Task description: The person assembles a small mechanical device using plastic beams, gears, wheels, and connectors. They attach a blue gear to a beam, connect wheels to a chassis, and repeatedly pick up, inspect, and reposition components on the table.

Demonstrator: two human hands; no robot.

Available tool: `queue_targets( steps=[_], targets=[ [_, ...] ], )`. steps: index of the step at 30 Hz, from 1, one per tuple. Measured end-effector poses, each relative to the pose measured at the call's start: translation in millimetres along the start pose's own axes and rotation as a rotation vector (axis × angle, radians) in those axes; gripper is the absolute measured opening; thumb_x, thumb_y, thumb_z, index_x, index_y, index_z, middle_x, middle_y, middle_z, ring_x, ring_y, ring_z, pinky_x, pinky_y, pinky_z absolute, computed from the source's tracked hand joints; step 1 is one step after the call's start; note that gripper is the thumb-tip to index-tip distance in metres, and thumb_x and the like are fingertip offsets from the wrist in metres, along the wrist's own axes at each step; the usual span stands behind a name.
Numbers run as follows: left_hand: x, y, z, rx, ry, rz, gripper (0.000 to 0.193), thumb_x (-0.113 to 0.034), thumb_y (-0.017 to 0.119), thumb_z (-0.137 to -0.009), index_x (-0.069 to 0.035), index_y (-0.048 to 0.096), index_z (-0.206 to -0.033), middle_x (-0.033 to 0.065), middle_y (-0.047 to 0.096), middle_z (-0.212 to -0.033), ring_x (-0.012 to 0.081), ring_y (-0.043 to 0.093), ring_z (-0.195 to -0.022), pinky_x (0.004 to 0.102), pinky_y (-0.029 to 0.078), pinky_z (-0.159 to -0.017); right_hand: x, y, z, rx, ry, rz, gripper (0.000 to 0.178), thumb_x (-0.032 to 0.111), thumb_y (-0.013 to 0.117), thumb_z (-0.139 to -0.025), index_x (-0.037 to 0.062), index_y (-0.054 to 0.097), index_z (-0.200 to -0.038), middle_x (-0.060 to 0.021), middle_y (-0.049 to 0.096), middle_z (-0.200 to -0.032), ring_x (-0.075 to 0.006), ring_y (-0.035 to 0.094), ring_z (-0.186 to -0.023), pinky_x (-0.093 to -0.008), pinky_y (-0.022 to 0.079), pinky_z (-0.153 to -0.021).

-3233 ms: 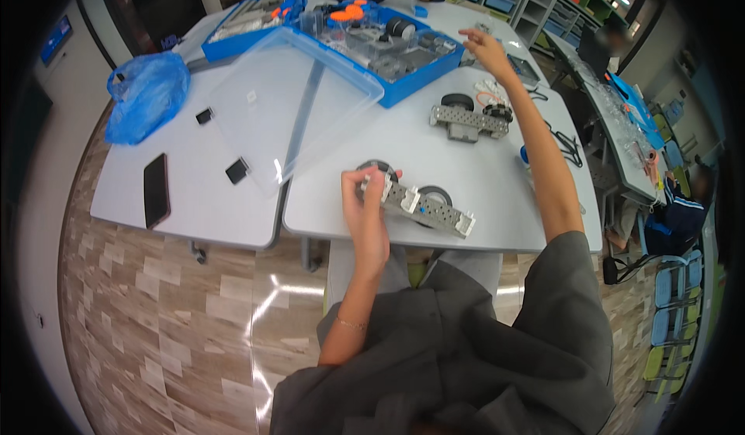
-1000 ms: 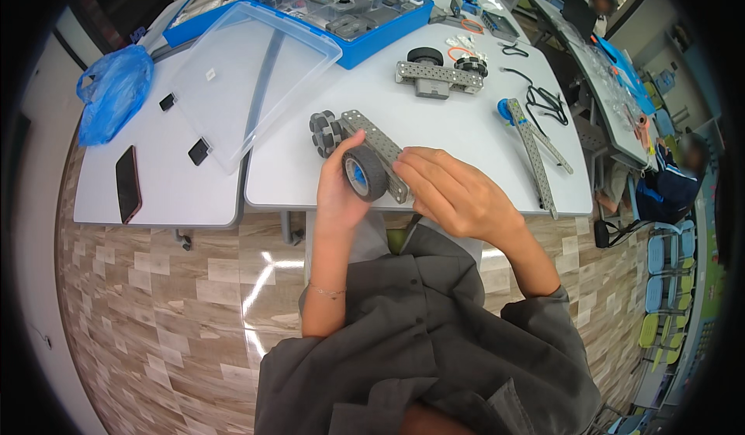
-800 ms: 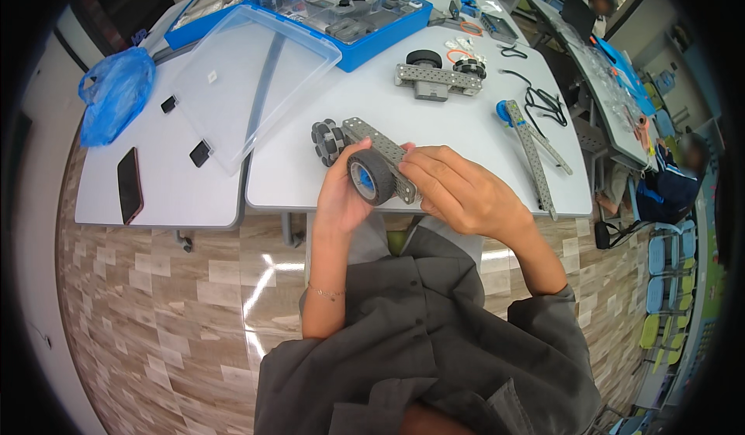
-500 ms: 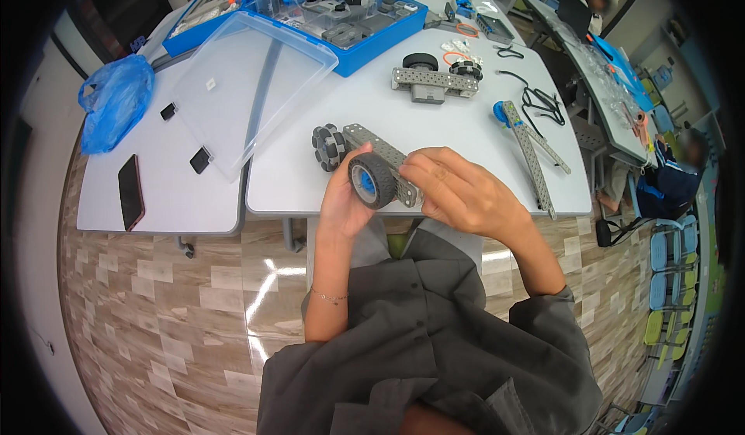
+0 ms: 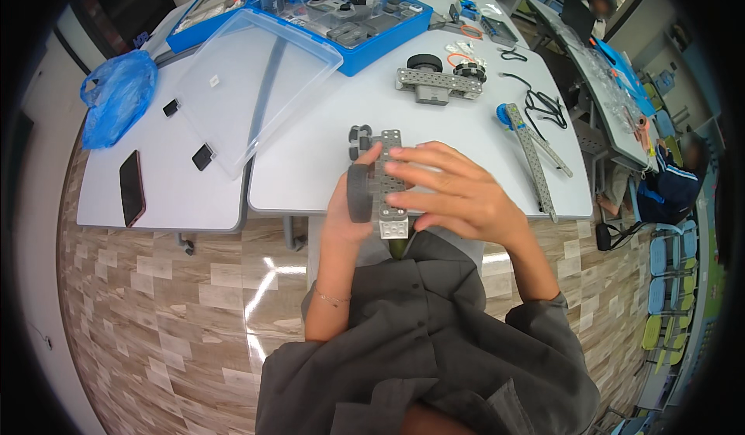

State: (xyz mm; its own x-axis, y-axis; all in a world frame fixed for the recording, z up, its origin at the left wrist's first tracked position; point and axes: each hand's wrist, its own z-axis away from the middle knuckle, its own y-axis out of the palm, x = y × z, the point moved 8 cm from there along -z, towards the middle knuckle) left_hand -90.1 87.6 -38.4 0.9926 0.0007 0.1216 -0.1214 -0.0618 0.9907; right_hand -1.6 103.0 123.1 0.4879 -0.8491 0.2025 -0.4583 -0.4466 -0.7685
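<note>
At the table's near edge, my left hand (image 5: pixel 344 206) is closed round a wheeled metal beam from its left side. This grey perforated beam (image 5: pixel 392 173) points nearly straight toward me. A black rubber-tyred wheel (image 5: pixel 359 193) sits on its left side, by my palm, and a roller wheel (image 5: pixel 359 142) is at its far end. My right hand (image 5: pixel 458 194) grips the beam from the right, its spread fingers across the top and its thumb near the close end. The left fingertips are mostly hidden behind the beam and wheel.
A similar wheeled beam (image 5: pixel 440 86) lies farther back. To the right are crossed metal beams (image 5: pixel 534 159) and black cables (image 5: pixel 545 107). A clear plastic lid (image 5: pixel 248 86), blue parts bin (image 5: pixel 380 45), phone (image 5: pixel 132 189) and blue plastic bag (image 5: pixel 118 101) lie left and back.
The wheeled beam has turned from slanting to nearly straight toward me, its wheel now edge-on. My right hand has gone from a pinch at the near end to fingers spread across the top.
</note>
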Motion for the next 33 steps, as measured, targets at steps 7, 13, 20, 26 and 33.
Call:
queue_targets(
  steps=[7,13,20,26,33],
  targets=[
    [39.0,9.8,12.4,0.170,-0.028,-0.945,0.051,-0.045,0.038,-0.107,-0.002,0.054,-0.129,0.0204,0.070,-0.102,0.0328,0.072,-0.086,0.0500,0.060,-0.080,7.4,-3.1,-3.6,-0.195,-0.097,0.117,0.041,0.011,0.077,-0.067,-0.0050,0.067,-0.103,-0.0131,0.068,-0.096,-0.0295,0.067,-0.085,-0.0395,0.057,-0.074],
    [-14.1,49.1,70.9,-0.325,0.389,-1.149,0.056,-0.048,0.040,-0.106,0.001,0.056,-0.128,0.0231,0.066,-0.114,0.0324,0.069,-0.096,0.0434,0.055,-0.095,16.7,-7.3,-3.2,-0.202,0.054,0.418,0.041,0.002,0.072,-0.067,-0.0056,0.063,-0.106,-0.0092,0.057,-0.081,-0.0255,0.060,-0.072,-0.0342,0.052,-0.064],
    [-0.4,90.5,50.9,-0.391,0.915,-1.686,0.041,-0.034,0.045,-0.108,0.002,0.055,-0.123,0.0114,0.063,-0.106,0.0171,0.060,-0.101,0.0317,0.047,-0.091,-11.8,14.2,-9.9,-0.211,0.208,0.437,0.036,0.001,0.070,-0.072,-0.0026,0.063,-0.107,-0.0095,0.056,-0.086,-0.0264,0.059,-0.075,-0.0370,0.051,-0.066],
    [-40.1,45.0,2.1,-0.462,0.765,-1.243,0.040,-0.036,0.039,-0.108,-0.001,0.058,-0.114,0.0072,0.060,-0.100,0.0126,0.057,-0.093,0.0303,0.046,-0.083,-63.2,40.5,-8.6,-0.233,0.334,0.382,0.027,0.001,0.071,-0.073,0.0031,0.063,-0.099,-0.0082,0.058,-0.090,-0.0259,0.061,-0.081,-0.0386,0.051,-0.067],
    [-47.2,8.1,-7.3,-0.458,0.727,-1.079,0.046,-0.040,0.036,-0.109,0.001,0.059,-0.106,0.0067,0.060,-0.100,0.0109,0.058,-0.091,0.0304,0.048,-0.079,-69.9,60.8,-0.7,-0.262,0.396,0.442,0.019,0.001,0.071,-0.071,0.0065,0.065,-0.088,-0.0054,0.054,-0.084,-0.0244,0.057,-0.076,-0.0372,0.046,-0.063]
  ],
)
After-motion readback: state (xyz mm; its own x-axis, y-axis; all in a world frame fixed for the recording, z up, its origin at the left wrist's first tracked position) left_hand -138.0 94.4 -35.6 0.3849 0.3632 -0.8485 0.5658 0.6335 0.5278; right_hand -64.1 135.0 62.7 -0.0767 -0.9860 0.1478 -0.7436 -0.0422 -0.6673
